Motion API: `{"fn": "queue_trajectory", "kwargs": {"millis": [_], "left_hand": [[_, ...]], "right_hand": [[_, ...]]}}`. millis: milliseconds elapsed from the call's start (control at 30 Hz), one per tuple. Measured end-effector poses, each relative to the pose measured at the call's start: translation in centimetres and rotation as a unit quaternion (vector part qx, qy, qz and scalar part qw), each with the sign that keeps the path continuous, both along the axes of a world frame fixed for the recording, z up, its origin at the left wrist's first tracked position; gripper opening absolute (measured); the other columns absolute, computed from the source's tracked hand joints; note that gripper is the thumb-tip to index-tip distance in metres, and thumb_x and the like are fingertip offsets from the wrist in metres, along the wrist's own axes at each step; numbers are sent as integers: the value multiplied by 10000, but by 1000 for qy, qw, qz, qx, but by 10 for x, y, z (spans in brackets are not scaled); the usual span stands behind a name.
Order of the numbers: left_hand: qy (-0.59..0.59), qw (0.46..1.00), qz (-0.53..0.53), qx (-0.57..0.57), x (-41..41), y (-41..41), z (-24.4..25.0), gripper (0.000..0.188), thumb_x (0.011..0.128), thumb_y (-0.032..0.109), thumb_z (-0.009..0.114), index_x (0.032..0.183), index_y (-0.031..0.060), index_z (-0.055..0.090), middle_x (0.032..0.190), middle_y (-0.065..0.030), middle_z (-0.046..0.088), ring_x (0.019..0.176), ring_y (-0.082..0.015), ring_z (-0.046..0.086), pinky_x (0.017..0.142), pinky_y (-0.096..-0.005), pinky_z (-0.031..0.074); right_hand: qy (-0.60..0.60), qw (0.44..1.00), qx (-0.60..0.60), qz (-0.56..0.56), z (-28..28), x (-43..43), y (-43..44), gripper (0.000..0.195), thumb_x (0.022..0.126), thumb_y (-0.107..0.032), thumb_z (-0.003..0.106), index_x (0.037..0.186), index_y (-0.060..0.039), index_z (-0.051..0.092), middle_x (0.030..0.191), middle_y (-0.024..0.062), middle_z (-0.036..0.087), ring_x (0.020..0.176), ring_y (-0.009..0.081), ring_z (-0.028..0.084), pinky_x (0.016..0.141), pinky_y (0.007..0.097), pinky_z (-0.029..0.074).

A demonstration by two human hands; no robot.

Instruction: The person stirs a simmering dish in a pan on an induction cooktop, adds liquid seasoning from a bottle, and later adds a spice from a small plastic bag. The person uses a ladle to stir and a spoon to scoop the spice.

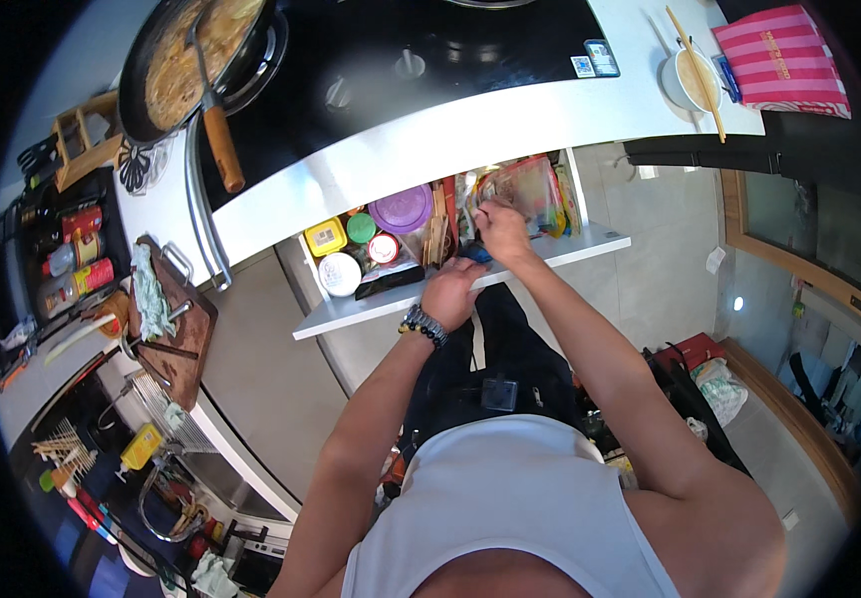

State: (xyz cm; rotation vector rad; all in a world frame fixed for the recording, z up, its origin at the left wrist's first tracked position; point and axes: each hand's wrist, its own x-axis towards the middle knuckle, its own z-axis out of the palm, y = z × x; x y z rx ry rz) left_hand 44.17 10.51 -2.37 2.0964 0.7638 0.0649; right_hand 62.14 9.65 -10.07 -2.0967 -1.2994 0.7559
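Observation:
Below the counter, a white drawer (595, 244) is pulled out in front of me. My left hand (451, 293) lies over its front edge, its fingertips inside near a blue packet (475, 253). My right hand (504, 230) reaches in among plastic packets, fingers bent; whether it grips one is hidden. Beside it lies a clear bag with a red edge (524, 187). Toward the left side sit a purple round lid (400, 208), a green lid (361, 227), a yellow tub (325, 236), a white tub (339, 274) and a red-and-white lid (383, 248).
A wok (139, 123) with food in sauce sits on the black cooktop (371, 45), a wooden-handled ladle (221, 146) resting in it. Chopsticks (692, 63) lie across a white bowl (677, 86) near a pink striped bag (782, 63). A cutting board (195, 333) stands at left.

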Motion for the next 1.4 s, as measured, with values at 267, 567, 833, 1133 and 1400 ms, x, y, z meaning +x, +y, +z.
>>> {"fn": "queue_trajectory", "kwargs": {"millis": [267,567,833,1133,1400], "left_hand": [[44,998,26,38,17,-6,-4,390,767,76,783,1153,84,729,1145,-129,703,1091,-356,644,926,-447,539],[57,980,90,165,35,29,10,312,733,146,831,1028,79,752,1001,-116,690,1000,-336,656,862,-457,546],[-310,849,361,-231,24,60,217,176,1005,97,658,1123,4,749,1006,-94,765,891,-151,716,787,-284,567],[-367,831,394,-142,-14,34,320,215,983,64,693,1169,-38,731,1097,-105,730,979,-138,694,869,-260,553],[-396,813,426,-11,-28,28,334,221,922,-21,739,1141,-57,743,1098,-89,710,933,-132,696,827,-244,567]], "right_hand": [[269,951,-55,-138,130,66,-56,205,1014,-120,655,1124,41,716,877,74,728,731,97,686,659,263,573],[360,930,41,-67,243,47,-26,238,1024,-17,590,1227,53,693,959,96,750,780,100,692,714,244,586],[534,844,54,25,351,20,11,309,1052,-89,566,1334,21,628,1090,156,745,916,194,752,799,287,615],[477,863,121,110,402,-17,29,281,1037,-120,623,1266,43,635,1064,154,749,893,201,758,736,270,610],[475,855,132,159,415,-36,36,284,1023,-153,656,1234,37,669,1042,118,757,865,168,752,712,258,611]]}}
